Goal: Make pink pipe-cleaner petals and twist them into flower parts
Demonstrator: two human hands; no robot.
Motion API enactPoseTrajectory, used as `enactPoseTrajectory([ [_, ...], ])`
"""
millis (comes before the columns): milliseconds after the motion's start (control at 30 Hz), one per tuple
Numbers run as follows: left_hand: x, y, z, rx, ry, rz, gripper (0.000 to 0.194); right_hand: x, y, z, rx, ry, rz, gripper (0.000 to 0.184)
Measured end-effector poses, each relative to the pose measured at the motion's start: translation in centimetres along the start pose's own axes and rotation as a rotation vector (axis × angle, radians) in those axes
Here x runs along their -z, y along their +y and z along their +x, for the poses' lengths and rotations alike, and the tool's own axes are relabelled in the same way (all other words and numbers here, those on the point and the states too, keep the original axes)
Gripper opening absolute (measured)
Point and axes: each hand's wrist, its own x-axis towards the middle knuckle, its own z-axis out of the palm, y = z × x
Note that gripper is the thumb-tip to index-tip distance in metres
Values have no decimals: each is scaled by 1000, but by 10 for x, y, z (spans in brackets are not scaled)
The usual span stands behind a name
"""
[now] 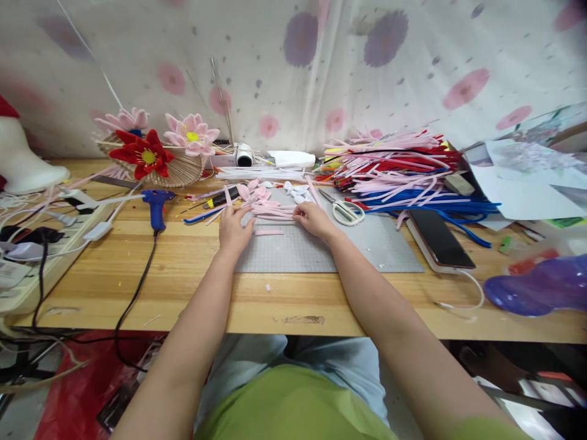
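Observation:
A small bunch of cut pink pipe cleaners (274, 211) lies across the grey cutting mat (293, 253), between my two hands. My left hand (235, 231) is at its left end, fingers closed, with a pink pipe cleaner piece (228, 195) sticking up from them. At the other end, my right hand (314, 220) pinches the tips of the bunch. Another pink strip (314, 190) slants up behind that hand. One short pink piece (269, 232) rests separately on the mat. Just beyond are folded pink petals (257, 194) and white petals (299, 192).
White-handled scissors (347, 212) lie right of my hands, before a heap of coloured pipe cleaners (394, 165). A phone (441, 237) is farther right. On the left are a blue glue gun (157, 205), a power strip (55, 263) with cables, and fuzzy flowers (147, 156).

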Motion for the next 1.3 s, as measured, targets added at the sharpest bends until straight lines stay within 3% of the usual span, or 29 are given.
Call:
enactPoseTrajectory([
  [133, -1, 10, 1, -141, -41, 31, 35, 4, -11, 1, 39, 37, 24, 6],
  [233, -3, 13, 2, -95, -97, -16, 22, 8, -17, 1, 43, 79, 114, 6],
  [367, -8, 13, 0, 33, -34, -129, 20, 6, -24, 3, 7, 138, 289, 2],
  [433, -12, 15, -1, 116, -46, -263, 19, 3, -29, 4, -24, 133, 464, 3],
  [600, -22, 31, -6, 472, -316, -873, 19, -6, -46, 7, -55, 20, 991, 19],
  [733, -16, 41, -7, 543, -419, -1154, 24, -12, -52, 7, -101, 22, 1114, 24],
  [867, -10, 42, -8, 562, -474, -1166, 29, -18, -52, 7, -153, 11, 1155, 27],
  [1033, -10, 42, -8, 608, -456, -1102, 29, -22, -54, 7, -212, -7, 1131, 28],
  [1300, -10, 41, -8, 560, -464, -1044, 31, -22, -54, 3, -255, -106, 1188, 34],
])
